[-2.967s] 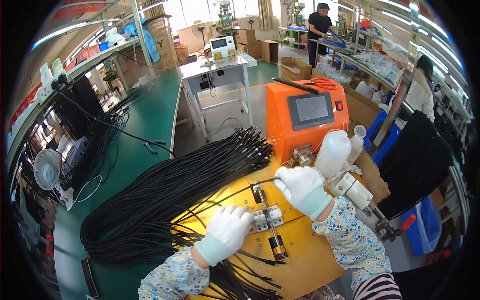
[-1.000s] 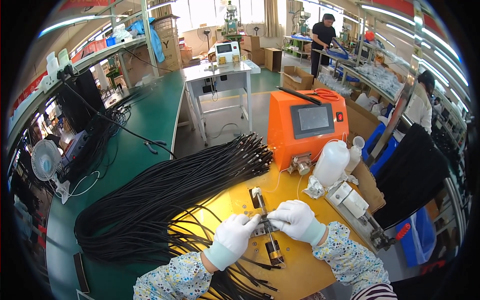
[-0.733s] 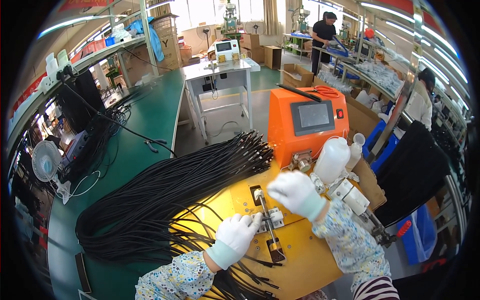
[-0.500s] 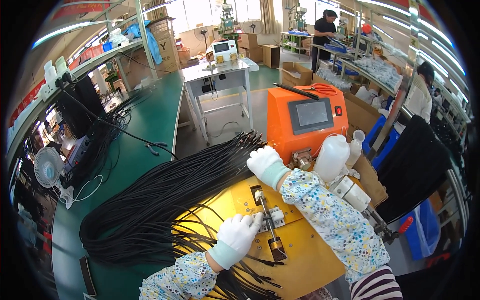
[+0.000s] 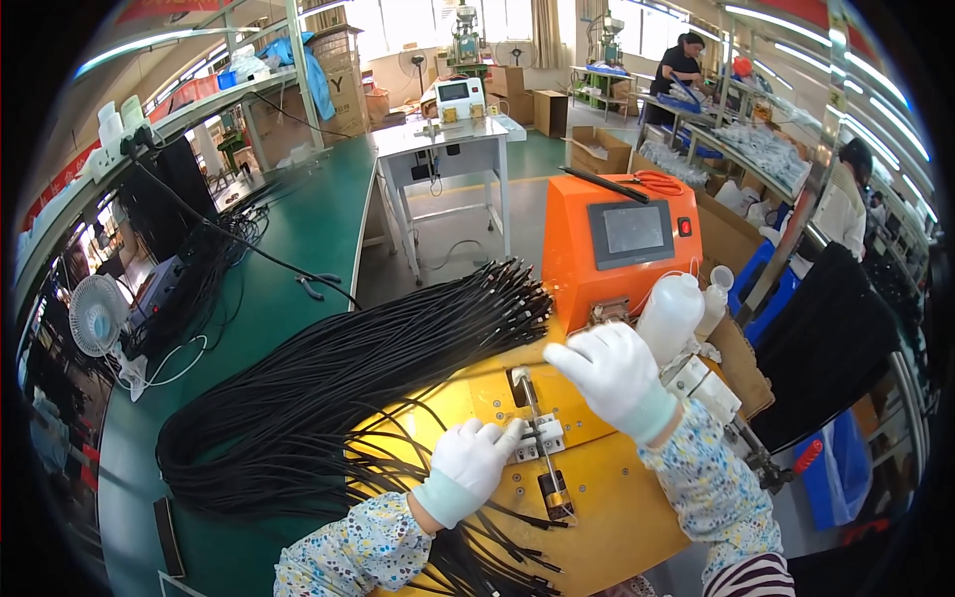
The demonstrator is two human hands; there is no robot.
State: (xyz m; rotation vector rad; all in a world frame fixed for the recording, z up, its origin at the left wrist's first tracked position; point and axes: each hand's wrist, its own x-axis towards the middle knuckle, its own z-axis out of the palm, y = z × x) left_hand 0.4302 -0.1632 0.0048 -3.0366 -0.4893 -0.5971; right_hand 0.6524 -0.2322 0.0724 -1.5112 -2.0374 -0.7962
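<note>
Left hand (image 5: 476,460), gloved, fingers curled, pressing on metal clamp fixture (image 5: 537,438) atop yellow plate (image 5: 597,497). Right hand (image 5: 609,373), gloved, fingers spread, hovering just above fixture, gripping nothing. Black cable bundle (image 5: 338,388) lying left of fixture on desk (image 5: 288,269).

The right hand (image 5: 614,376) hides part of the orange machine (image 5: 617,249) behind it.

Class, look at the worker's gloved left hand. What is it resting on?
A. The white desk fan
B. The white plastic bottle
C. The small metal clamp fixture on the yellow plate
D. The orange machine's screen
C: the left hand has its fingertips on the metal clamp fixture on the yellow plate, while the right hand is raised above it.
</note>
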